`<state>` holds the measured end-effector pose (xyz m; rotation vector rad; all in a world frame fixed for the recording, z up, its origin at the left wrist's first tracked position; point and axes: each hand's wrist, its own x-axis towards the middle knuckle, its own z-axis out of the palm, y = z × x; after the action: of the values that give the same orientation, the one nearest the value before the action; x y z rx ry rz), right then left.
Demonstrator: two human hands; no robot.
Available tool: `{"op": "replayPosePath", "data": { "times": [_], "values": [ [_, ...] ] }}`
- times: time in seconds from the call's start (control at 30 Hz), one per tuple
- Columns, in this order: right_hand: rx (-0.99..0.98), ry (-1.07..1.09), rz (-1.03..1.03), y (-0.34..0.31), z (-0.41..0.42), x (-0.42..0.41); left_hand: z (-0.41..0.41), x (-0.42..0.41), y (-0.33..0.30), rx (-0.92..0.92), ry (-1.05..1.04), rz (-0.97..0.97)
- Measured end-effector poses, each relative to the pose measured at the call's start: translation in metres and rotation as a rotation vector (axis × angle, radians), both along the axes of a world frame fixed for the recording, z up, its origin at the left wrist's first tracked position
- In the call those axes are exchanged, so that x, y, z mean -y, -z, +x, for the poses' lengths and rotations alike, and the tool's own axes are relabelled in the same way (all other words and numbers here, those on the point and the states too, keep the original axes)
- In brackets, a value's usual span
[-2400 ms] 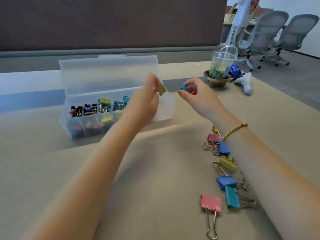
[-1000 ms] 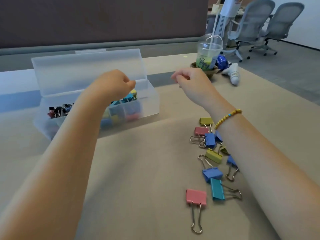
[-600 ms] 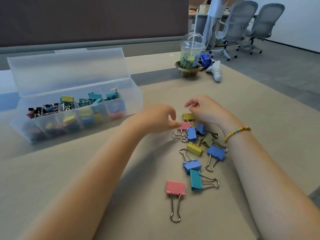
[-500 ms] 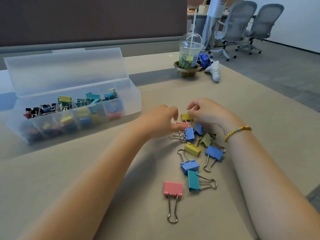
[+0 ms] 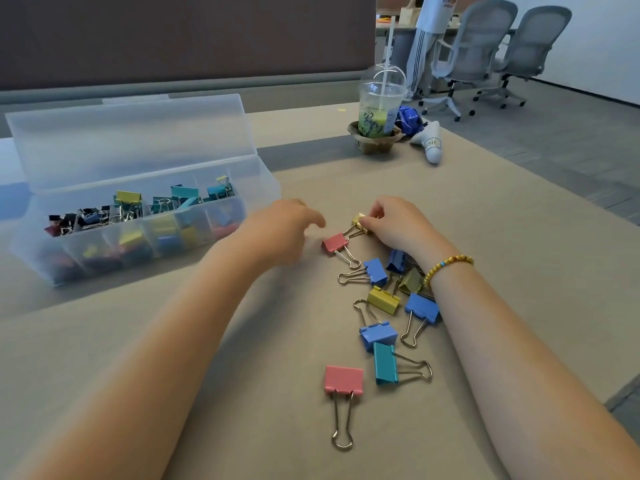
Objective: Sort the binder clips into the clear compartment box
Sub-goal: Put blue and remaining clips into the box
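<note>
Ten or so binder clips (image 5: 381,310) lie loose on the table (image 5: 138,341), just right of the clear compartment box (image 5: 145,216), whose lid stands open so each colour can drop into its own cell. The right hand (image 5: 398,225) has its grip pinched on a small yellow clip (image 5: 360,221) at the far end of the scatter. The left hand (image 5: 284,226) hovers beside a pink clip (image 5: 334,243), fingers loosely apart, holding nothing. The clips are pink, blue, teal and yellow, with wire handles.
</note>
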<state>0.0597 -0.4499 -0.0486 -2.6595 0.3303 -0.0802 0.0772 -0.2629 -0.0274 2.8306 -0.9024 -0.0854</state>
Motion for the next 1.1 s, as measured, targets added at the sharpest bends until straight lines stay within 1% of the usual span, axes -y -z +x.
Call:
{"op": "replayPosePath", "data": {
  "times": [0.07,0.1,0.17,0.23,0.33,0.47,0.67,0.73,0.8,0.83,0.97,1.03,1.1],
  "values": [
    [-0.002,-0.005,0.017,-0.001,0.0,0.004,-0.006,0.004,-0.004,-0.055,0.147,-0.027],
    [0.004,-0.021,0.048,-0.002,-0.001,0.006,-0.009,0.007,-0.004,-0.052,0.199,-0.028],
    [-0.005,-0.104,0.145,-0.003,-0.004,0.007,-0.011,0.01,-0.002,-0.022,0.259,-0.015],
    [-0.062,-0.208,0.162,-0.005,-0.006,0.007,-0.012,0.011,0.0,-0.033,0.277,0.018],
    [-0.149,-0.288,0.095,-0.009,-0.009,0.007,-0.01,0.009,0.0,-0.052,0.227,0.042],
    [-0.133,-0.321,0.068,-0.012,-0.01,0.004,-0.006,0.004,0.001,-0.052,0.14,0.082],
    [-0.119,-0.209,-0.02,-0.011,-0.008,-0.014,-0.004,-0.001,-0.002,-0.044,0.006,0.1],
    [-0.139,-0.156,-0.126,-0.011,-0.007,-0.024,-0.003,-0.003,-0.007,-0.109,-0.011,0.026],
    [-0.137,-0.139,-0.285,-0.009,-0.006,-0.036,-0.003,-0.007,-0.014,-0.186,-0.04,-0.107],
    [-0.122,-0.14,-0.333,-0.007,-0.006,-0.042,-0.004,-0.012,-0.017,-0.179,-0.062,-0.153],
    [-0.093,-0.152,-0.375,-0.005,-0.001,-0.06,-0.002,-0.044,-0.031,0.002,-0.159,-0.286],
    [-0.091,-0.181,-0.35,-0.005,0.001,-0.063,0.002,-0.067,-0.036,0.087,-0.214,-0.411],
    [-0.107,-0.185,-0.298,-0.007,0.003,-0.065,0.009,-0.087,-0.038,0.116,-0.299,-0.554]
  ]
}}
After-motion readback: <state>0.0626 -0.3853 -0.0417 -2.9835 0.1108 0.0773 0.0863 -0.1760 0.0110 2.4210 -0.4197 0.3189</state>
